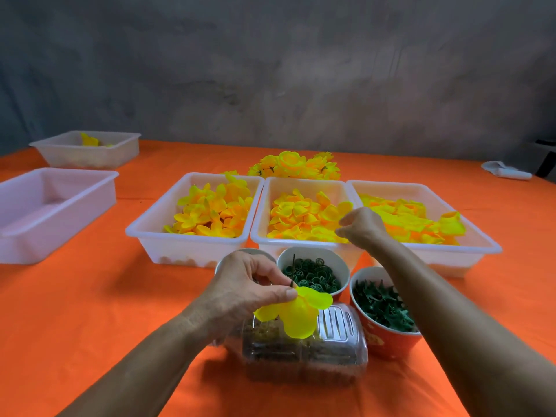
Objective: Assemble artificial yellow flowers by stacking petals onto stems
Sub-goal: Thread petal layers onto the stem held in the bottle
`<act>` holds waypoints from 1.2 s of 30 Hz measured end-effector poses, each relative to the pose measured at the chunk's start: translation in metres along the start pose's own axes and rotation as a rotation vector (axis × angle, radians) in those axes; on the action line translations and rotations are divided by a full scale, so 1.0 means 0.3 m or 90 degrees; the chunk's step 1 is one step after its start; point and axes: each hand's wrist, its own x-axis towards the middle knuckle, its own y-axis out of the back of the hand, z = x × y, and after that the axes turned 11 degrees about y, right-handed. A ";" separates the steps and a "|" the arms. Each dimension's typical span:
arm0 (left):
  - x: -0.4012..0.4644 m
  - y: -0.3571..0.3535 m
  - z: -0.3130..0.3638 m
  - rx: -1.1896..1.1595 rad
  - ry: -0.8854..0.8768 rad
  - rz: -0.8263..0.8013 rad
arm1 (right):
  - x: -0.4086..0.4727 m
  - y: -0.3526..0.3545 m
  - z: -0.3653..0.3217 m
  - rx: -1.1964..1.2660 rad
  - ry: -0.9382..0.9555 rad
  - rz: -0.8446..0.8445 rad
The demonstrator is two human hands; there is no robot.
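My left hand [249, 284] pinches a thin dark stem [293, 270] with a bright yellow petal piece [296, 313] threaded on it, held above a clear plastic container [331, 350]. My right hand [362, 225] hovers over the right side of the middle white tray [261, 218] of yellow petals, its fingers curled downward; whether it holds a petal cannot be told. White trays of yellow petals stand to the left [150, 224] and right [484, 239] of it. A heap of finished yellow flowers [296, 165] lies behind the trays.
Two cups stand in front of the trays: one with green rings [313, 273], one red with green leaf pieces [383, 308]. An empty tray [99, 188] and a farther tray [120, 149] sit at the left on the orange cloth. A white cloth [505, 171] lies far right.
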 end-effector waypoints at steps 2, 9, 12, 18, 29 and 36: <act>-0.002 -0.001 0.001 -0.006 -0.001 0.003 | 0.036 -0.032 -0.001 -0.131 0.037 -0.062; -0.003 -0.002 0.001 -0.005 0.010 0.009 | 0.098 -0.113 -0.043 -0.173 0.017 -0.138; -0.001 -0.003 -0.007 -0.016 0.023 0.000 | 0.090 -0.132 -0.014 -0.069 -0.009 -0.019; -0.001 -0.005 -0.007 -0.024 0.030 -0.002 | 0.070 -0.119 0.008 0.037 -0.010 0.116; -0.001 -0.006 -0.008 -0.035 0.045 -0.004 | 0.064 -0.085 0.023 0.259 -0.110 0.148; -0.005 -0.005 -0.008 -0.042 0.052 -0.008 | 0.061 -0.090 0.019 0.379 -0.100 0.199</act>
